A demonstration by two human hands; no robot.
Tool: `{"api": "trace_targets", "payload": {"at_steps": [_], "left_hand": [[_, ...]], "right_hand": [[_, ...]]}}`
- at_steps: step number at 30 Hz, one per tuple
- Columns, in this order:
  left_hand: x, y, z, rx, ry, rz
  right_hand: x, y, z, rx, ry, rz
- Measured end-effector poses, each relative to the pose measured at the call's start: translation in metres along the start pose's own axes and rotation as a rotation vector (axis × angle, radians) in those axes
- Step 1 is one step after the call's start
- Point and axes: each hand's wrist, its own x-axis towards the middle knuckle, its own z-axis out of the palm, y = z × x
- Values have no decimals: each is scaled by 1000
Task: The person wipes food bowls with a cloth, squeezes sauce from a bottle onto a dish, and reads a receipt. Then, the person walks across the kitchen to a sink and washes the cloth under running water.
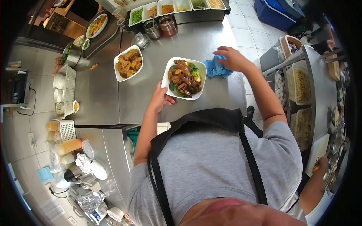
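Observation:
My left hand (160,98) grips the lower left edge of a white square bowl (198,93), thumb at the rim and fingers by its side. Glazed brown meat (183,77) fills the bowl, with broccoli (195,73) and other greens around it. Over a crumpled blue cloth (217,68), right of the bowl, is my right hand (233,59), its fingers stretched out. Whether the fingertips touch the cloth I cannot tell. A second white bowl (120,78) with brown fried pieces (129,63) stands to the left on the steel counter (151,96).
White trays of toppings (151,12) line the back, with two jars (167,26) before them. A noodle plate (97,25) stands at the back left, a crate of cups (69,90) further left. At right is a shelf (322,86); another person's hand (321,164) is below it.

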Motion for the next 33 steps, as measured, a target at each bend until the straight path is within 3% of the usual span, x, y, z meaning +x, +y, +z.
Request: {"api": "trace_targets", "payload": {"at_steps": [2, 4, 6, 9, 12, 13, 16, 19, 22, 23, 25, 29, 33], "left_hand": [[-4, 3, 3, -11, -45, -11], [-6, 4, 7, 15, -19, -20], [-6, 3, 12, 17, 9, -1], [-7, -5, 23, -27, 45, 53], [-7, -8, 35, -107, 75, 101], [-8, -9, 41, -140, 85, 121], [-11, -7, 45, -195, 116, 125], [-22, 8, 43, -159, 112, 75], [-43, 32, 44, -59, -23, 85], [-49, 39, 49, -51, -11, 55], [-52, 44, 52, -48, 13, 74], [-42, 31, 27, -69, 90, 150], [-44, 10, -19, -141, 209, 153]], "right_hand": [[0, 4, 36, 65, 118, -160], [-13, -23, 48, -193, 67, -106], [-11, -22, 63, -123, 187, -12], [5, -19, 68, 414, 435, 241], [26, -28, 83, 885, 428, 354], [24, -44, 76, 784, 432, 328], [23, -57, 87, 1551, 521, 596], [20, -63, 77, 1975, 353, 588], [43, -54, 70, 2303, 6, 480], [56, -48, 75, 2375, -520, 289], [43, -86, 66, 2427, -445, 245], [34, -130, 82, 2337, -351, 375], [30, -109, 112, 2217, -566, 577]]}}
